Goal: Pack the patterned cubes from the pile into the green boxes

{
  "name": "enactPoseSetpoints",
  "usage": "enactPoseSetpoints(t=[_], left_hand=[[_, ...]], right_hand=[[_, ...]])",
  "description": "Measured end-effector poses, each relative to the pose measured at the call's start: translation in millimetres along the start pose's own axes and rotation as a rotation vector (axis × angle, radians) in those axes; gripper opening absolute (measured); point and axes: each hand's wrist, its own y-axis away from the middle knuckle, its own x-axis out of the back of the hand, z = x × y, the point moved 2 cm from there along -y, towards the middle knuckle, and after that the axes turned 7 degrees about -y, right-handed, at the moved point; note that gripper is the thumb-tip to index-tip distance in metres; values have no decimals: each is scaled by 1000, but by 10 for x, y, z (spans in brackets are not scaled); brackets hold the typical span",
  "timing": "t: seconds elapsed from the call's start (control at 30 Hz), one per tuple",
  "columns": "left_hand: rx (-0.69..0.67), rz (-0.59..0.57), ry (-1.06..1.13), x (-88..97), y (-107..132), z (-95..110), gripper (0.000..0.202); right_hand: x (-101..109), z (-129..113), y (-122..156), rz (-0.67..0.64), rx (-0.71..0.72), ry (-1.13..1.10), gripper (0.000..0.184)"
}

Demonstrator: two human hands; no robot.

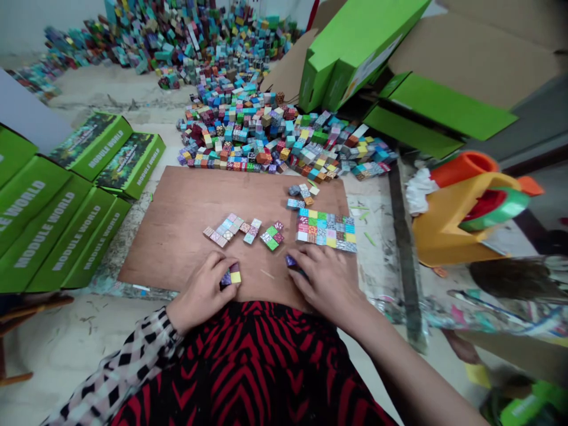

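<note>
My left hand (208,290) is closed around a small group of patterned cubes (231,276), purple with one yellow, low over the front of the brown board (177,201). In my right hand (322,275) a dark blue-purple cube (290,261) is pinched between thumb and fingers; whether more cubes sit behind the fingers is hidden. Ahead of my hands lie a pale group of cubes (228,228), a smaller pale cluster (251,229) and a green and maroon cluster (271,235). A larger joined block of many-coloured cubes (326,228) lies beyond my right hand.
A big heap of coloured cubes (248,118) spreads behind the board. Green printed boxes (89,154) stack up at the left. More green boxes (355,53) lean at the back right, above a yellow container (452,219). A few loose cubes (304,192) sit near the board's far right.
</note>
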Motion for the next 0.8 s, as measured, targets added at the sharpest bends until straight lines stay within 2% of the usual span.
enactPoseSetpoints(t=[0.1, 0.2, 0.33, 0.43, 0.6, 0.8], left_hand=[[0, 8, -3, 15, 11, 13, 39], [0, 16, -21, 31, 20, 29, 38], [2, 6, -46, 50, 21, 50, 36], [16, -3, -54, 55, 22, 50, 36], [46, -11, -44, 41, 40, 17, 36], [14, 15, -50, 27, 52, -3, 42]], right_hand=[[-28, -95, -55, 34, 37, -5, 24], [-57, -266, -87, 49, 126, -131, 24], [-155, -511, -206, 18, 218, -186, 22], [-233, -618, -348, -13, 231, -162, 22], [-287, -669, -474, -41, 227, -235, 19], [-340, -627, -376, -18, 299, -391, 35]])
